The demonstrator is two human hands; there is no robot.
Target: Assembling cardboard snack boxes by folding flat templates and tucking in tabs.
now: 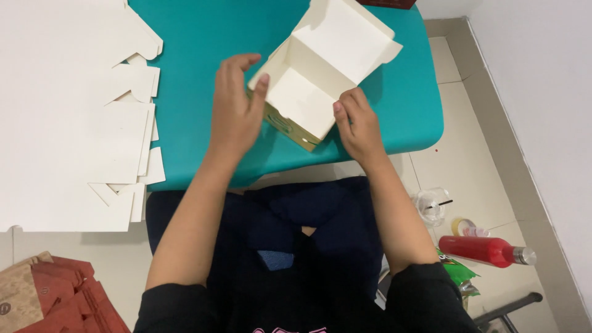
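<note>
A cream cardboard box (320, 68) with a gold outer face stands half folded on the teal table (203, 37), its lid flap open toward the far side. My left hand (237, 108) presses flat against the box's left wall, fingers together. At the box's near right corner, my right hand (357, 123) pinches the wall edge with fingertips. Both forearms reach in from the bottom of the view.
A stack of flat white box blanks (74, 117) covers the table's left part. On the tiled floor to the right lie a red bottle (484, 250), a clear plastic cup (431, 206) and a tape roll (464, 227). Brown and red folded packaging (43, 296) sits at bottom left.
</note>
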